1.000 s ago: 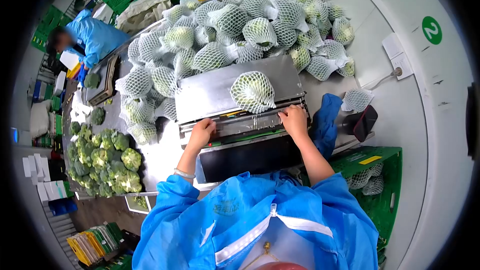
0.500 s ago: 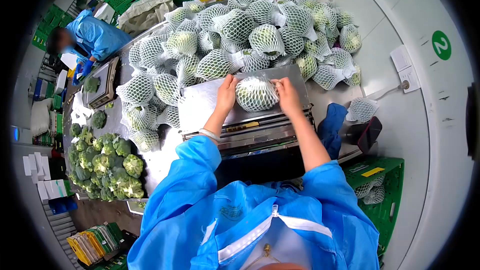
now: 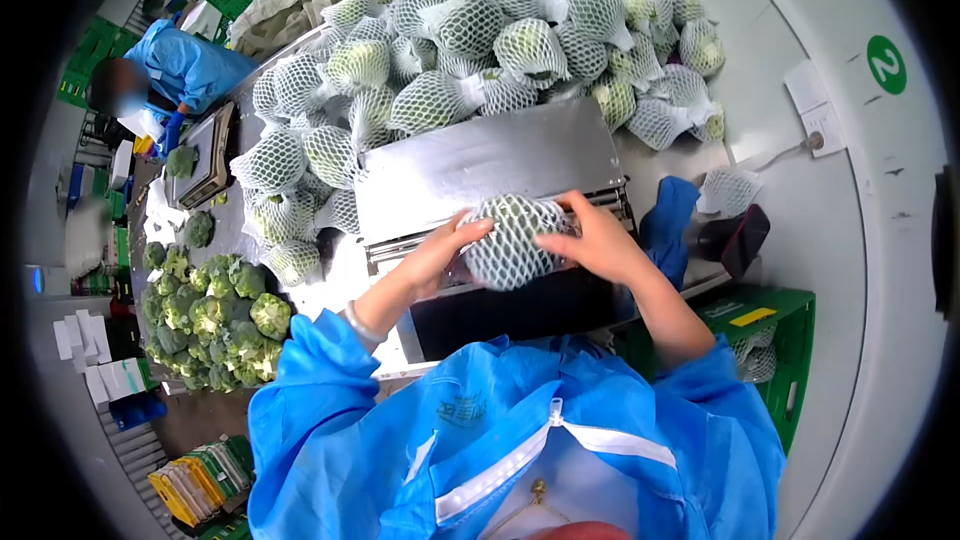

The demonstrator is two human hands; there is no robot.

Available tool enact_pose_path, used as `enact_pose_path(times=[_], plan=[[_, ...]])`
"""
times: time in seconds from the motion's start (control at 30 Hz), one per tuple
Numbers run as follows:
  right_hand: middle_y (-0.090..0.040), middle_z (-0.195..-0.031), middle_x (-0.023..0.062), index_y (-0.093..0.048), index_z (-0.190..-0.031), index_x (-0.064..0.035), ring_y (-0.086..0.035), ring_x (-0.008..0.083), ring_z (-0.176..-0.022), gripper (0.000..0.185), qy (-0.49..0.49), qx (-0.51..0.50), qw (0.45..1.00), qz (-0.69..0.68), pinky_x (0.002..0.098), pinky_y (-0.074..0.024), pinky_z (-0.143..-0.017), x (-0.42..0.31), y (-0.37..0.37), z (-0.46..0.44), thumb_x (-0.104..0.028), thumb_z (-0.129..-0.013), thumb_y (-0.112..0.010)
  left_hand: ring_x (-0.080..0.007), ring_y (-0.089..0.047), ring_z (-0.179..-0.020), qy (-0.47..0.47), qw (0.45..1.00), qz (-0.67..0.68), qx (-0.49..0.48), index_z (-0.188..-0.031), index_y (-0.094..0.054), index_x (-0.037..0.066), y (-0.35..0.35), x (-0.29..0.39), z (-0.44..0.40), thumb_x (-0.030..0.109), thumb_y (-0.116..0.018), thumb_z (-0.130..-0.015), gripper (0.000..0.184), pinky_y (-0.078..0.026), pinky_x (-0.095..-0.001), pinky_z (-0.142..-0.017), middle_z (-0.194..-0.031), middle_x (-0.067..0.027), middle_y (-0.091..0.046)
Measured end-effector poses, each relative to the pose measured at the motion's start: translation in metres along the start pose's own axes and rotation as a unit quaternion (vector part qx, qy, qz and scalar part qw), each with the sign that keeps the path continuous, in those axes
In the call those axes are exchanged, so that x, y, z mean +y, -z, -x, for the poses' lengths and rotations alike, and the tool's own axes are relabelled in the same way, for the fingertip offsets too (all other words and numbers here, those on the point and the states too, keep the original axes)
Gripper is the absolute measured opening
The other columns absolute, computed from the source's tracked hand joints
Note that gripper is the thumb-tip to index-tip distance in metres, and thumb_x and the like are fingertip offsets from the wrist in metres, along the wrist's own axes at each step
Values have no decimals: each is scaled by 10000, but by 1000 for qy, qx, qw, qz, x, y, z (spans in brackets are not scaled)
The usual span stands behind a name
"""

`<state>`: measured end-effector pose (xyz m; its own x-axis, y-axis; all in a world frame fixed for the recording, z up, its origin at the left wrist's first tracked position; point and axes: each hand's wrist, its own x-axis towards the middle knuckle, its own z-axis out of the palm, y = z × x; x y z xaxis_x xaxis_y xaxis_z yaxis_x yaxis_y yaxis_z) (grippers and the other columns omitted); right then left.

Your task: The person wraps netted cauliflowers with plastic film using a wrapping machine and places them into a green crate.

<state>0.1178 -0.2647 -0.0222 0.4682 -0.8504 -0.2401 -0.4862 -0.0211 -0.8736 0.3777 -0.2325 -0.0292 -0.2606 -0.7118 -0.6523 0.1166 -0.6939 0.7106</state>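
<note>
Held between both hands is a broccoli head in a white foam net [image 3: 512, 243], above the front edge of a metal-topped machine [image 3: 490, 162]. My left hand [image 3: 438, 258] grips the netted broccoli on its left side, thumb on top. Around the right side curl the fingers of my right hand [image 3: 606, 243], with the thumb pressed on the net. Behind the machine's plate lies a large heap of netted broccoli [image 3: 465, 30]. Bare broccoli heads [image 3: 215, 320] are piled on the table to the left.
A person in blue [image 3: 190, 65] works at a scale [image 3: 208, 155] on the far left. At the right are a blue cloth [image 3: 668, 230], a dark red-edged device [image 3: 735, 240] and a green crate [image 3: 790, 370] with netted pieces inside. A white wall [image 3: 770, 30] bounds the right side.
Both hands have brought the netted broccoli off the metal plate toward my body. My fingers have shifted from the net's edges to wrap around its sides.
</note>
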Motion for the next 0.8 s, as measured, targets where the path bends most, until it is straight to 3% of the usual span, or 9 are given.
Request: enact_pose_path(times=[0.07,0.1,0.3,0.4,0.43,0.57,0.67,0.73,0.8], plan=[[-688,-903,145,-479,-1212,27,-700,192,-696,569,-81,-94,986,-113,295,-561,-586,-30,2,40,-337,-860,-738,-246,-615,-1092,129,986,1,-103,-1441,-425,148,-5,-3,33,745,-390,-897,809,-536,-379,-803,-1296,-105,-583],[-688,-814,161,-494,-1163,72,-676,178,-568,664,-88,-106,981,-136,295,-543,-535,-24,-7,54,-467,-849,-721,-247,-621,-1086,167,980,15,-109,-1445,-421,150,-7,-17,40,759,-384,-890,825,-534,-379,-812,-1293,-96,-592],[-632,-614,158,-568,-891,52,-634,210,-461,546,-160,-37,983,-81,314,-495,-440,58,-60,96,-462,-828,-741,-208,-669,-994,246,926,232,-167,-1356,-511,80,1,-117,39,600,-447,-967,652,-575,-323,-800,-1199,-117,-650],[-585,-535,113,-529,-620,9,-550,190,-411,526,-209,53,974,-75,341,-434,-432,77,-77,109,-424,-823,-749,-193,-686,-915,170,982,-3,-86,-1289,-568,49,8,-146,56,464,-574,-962,528,-577,-304,-745,-1117,-124,-678],[-572,-535,121,-527,-619,11,-547,197,-436,519,-178,94,976,-86,354,-423,-453,93,-90,111,-411,-847,-724,-158,-673,-736,132,991,-4,-25,-1091,-648,19,6,-156,59,336,-608,-972,340,-565,-286,-660,-897,-75,-696],[-517,-565,193,-542,-687,35,-513,265,-479,471,-151,260,947,-111,422,-381,-502,141,-125,120,-353,-945,-611,-69,-508,-500,-43,988,-64,133,-768,-580,33,18,-186,64,301,-507,-1029,381,-445,-237,-470,-572,-12,-530],[-556,-591,194,-517,-674,0,-578,341,-549,423,-111,326,938,42,435,-409,-492,132,-127,127,-307,-949,-609,-69,-508,-501,-79,965,-125,215,-769,-573,30,32,-209,50,315,-499,-1032,395,-416,-258,-447,-537,-8,-498],[-569,-609,174,-513,-680,-28,-602,325,-576,377,-68,337,921,184,426,-433,-485,146,-135,125,-286,-935,-620,-170,-565,-478,-178,853,-391,297,-798,-592,77,47,-234,26,257,-570,-978,255,-427,-341,-434,-523,-48,-536],[-576,-630,156,-506,-686,-52,-615,307,-591,346,-11,333,898,287,411,-454,-482,158,-144,121,-276,-919,-630,-232,-593,-490,-304,603,-676,296,-810,-599,108,44,-239,18,227,-601,-938,175,-440,-376,-439,-555,-76,-574]])
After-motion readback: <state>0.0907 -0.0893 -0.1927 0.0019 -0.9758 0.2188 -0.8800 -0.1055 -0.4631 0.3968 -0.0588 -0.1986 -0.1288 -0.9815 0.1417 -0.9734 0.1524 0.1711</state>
